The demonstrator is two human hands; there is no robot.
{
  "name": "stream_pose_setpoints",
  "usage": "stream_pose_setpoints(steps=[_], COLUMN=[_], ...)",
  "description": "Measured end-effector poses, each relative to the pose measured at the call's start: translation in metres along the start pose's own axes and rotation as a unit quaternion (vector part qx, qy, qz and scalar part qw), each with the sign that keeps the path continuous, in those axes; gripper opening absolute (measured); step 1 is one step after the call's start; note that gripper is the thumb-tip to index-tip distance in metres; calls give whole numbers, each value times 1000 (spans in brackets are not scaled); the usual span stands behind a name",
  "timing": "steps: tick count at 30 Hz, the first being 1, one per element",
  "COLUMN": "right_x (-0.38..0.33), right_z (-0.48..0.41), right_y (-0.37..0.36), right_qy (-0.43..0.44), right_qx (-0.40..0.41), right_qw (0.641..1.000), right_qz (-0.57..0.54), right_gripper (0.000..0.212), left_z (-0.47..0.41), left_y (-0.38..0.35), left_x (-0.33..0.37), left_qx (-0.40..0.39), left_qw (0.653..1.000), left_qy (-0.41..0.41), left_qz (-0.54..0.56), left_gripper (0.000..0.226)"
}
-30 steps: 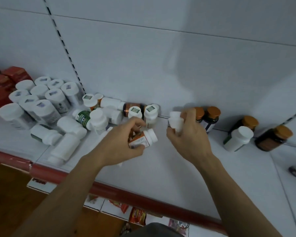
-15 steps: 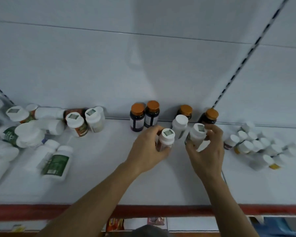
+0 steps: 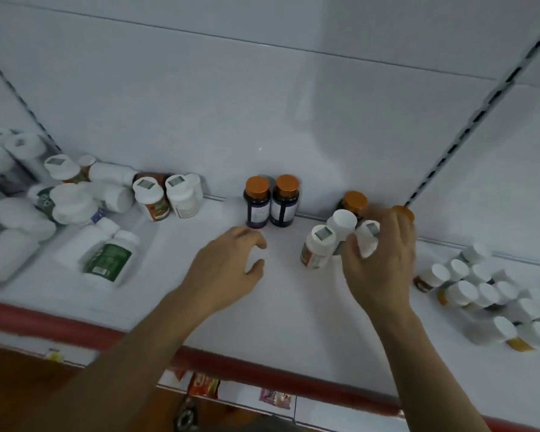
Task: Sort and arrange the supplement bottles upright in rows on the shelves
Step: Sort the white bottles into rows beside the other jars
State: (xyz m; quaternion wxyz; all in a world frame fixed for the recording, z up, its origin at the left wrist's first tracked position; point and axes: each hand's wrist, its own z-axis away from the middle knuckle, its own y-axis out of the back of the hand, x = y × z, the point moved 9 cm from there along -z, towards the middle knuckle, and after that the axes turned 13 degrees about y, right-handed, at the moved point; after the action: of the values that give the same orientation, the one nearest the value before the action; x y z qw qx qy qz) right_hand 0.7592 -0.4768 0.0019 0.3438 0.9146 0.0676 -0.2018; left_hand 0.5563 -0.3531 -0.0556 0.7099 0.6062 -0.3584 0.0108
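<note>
On the white shelf (image 3: 293, 307), a white-capped bottle with an orange label (image 3: 318, 249) stands upright, free of any hand. My left hand (image 3: 228, 269) hovers to its left, empty, fingers curled apart. Around another white-capped bottle (image 3: 368, 236) just right of it, my right hand (image 3: 381, 260) is wrapped. A plain white bottle (image 3: 343, 222) stands behind them. Two dark bottles with orange caps (image 3: 272, 202) stand at the back wall, and another orange-capped one (image 3: 354, 202) is further right. A jumbled pile of white bottles (image 3: 75, 207) lies at the left.
A green-labelled bottle (image 3: 109, 260) lies on its side at front left. A cluster of small white-capped bottles (image 3: 487, 291) stands at the right. The shelf has a red front edge (image 3: 262, 369). A slotted upright (image 3: 468, 126) runs up the back wall.
My left hand has let go of the orange-labelled bottle, which now stands on the shelf, and has pulled back to the left. My right hand still grips its bottle. The view has come closer.
</note>
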Motion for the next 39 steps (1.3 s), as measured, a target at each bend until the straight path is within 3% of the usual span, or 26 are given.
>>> stream_pose_setpoints(steps=[5, 8, 11, 16, 18, 20, 23, 26, 29, 32, 35, 39], right_x=[-63, -103, -140, -188, -191, -190, -181, -162, -134, -102, -71, -31], right_z=[-49, -67, -76, -84, -78, -75, -74, -68, -55, -42, -20, 22], right_y=[-63, -110, -158, -228, -252, -256, -224, -162, -98, -38, 18, 56], right_qy=[136, 177, 184, 183, 155, 136, 90, 28, -70, -122, -163, -228], right_qx=[-92, -133, -187, -296, -371, -382, -307, -179, -72, 34, 138, 163], right_qw=[986, 973, 959, 934, 914, 913, 942, 974, 984, 981, 970, 960], right_qz=[-39, -67, -104, -87, -52, -52, -104, -137, -146, -144, -114, -26], right_gripper=[34, 31, 33, 45, 45, 38, 34, 33, 33, 30, 24, 24], left_z=[17, 27, 37, 34, 28, 24, 19, 6, -10, -25, -35, -38], left_y=[78, 110, 117, 96, 99, 107, 123, 119, 92, 55, 32, 2], left_x=[-71, -123, -159, -163, -164, -167, -164, -136, -97, -59, -18, 22], left_qx=[116, 149, 133, 73, 61, 45, 43, 20, -34, -98, -115, -125], left_qw=[988, 970, 955, 947, 951, 970, 990, 987, 983, 976, 965, 957], left_qy=[63, 142, 191, 146, 136, 135, 130, 76, 6, -38, -87, -123], left_qz=[-84, -132, -185, -278, -271, -199, 17, 143, 180, 191, 219, 232], left_gripper=[25, 30, 48, 70, 67, 64, 55, 51, 51, 47, 46, 52])
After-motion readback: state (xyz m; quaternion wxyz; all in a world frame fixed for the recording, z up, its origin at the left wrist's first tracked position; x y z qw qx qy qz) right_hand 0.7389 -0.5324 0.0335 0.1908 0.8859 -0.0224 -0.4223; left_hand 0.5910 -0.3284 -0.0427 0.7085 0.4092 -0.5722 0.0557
